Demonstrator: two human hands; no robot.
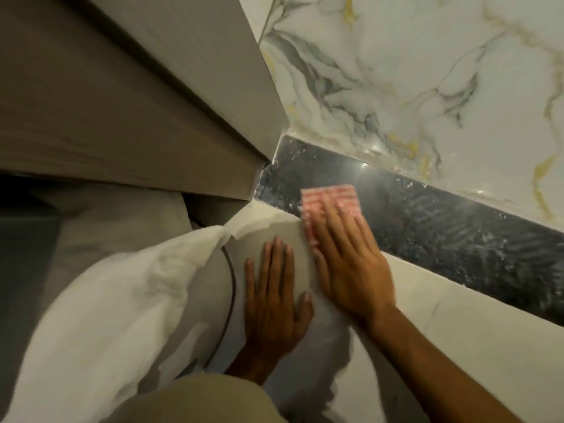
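My right hand [348, 257] lies flat with straight fingers on a pink-and-white striped cloth [328, 198], pressing it against a dark, streaky skirting strip [442, 227] at the foot of a marble wall. The cloth's far edge shows beyond my fingertips; the rest is under my hand. My left hand [273, 300] rests palm down, fingers spread, on the pale marble floor [457, 325] just left of the right hand. It holds nothing.
A grey-brown wooden frame [128, 111] fills the upper left and meets the skirting at a corner. White bedding [106, 300] bulges at the lower left beside a thin dark cable [230, 288]. The white marble wall [412, 71] has grey and gold veins. My knee [195, 401] is at the bottom.
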